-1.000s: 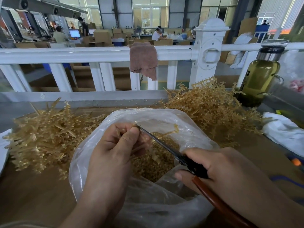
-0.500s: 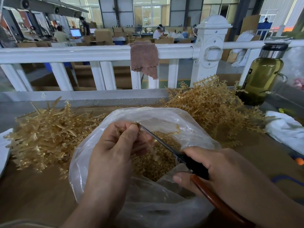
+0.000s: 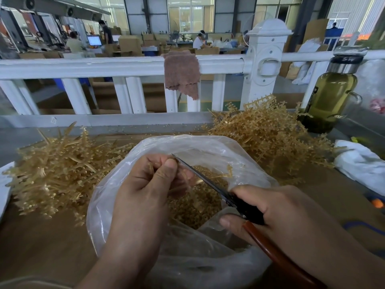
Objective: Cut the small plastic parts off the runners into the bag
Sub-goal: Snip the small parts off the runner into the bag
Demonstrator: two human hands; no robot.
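Fingers [image 3: 166, 166] of the left hand [image 3: 143, 190] pinch a golden runner [image 3: 228, 173] over the open plastic bag [image 3: 210, 146] of cut parts [image 3: 195, 207] at frame centre. Right hand [image 3: 291, 213] grips scissors [image 3: 208, 181], blade tip beside those fingertips. Likely risks: a nicked finger, or a part springing past the rim

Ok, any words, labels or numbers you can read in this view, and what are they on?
Nothing here is legible.
Bottle, dark label strip: blurred, unreadable.
Small sticker on the white railing: too small to read.
Background monitor: lit screen, text too small.
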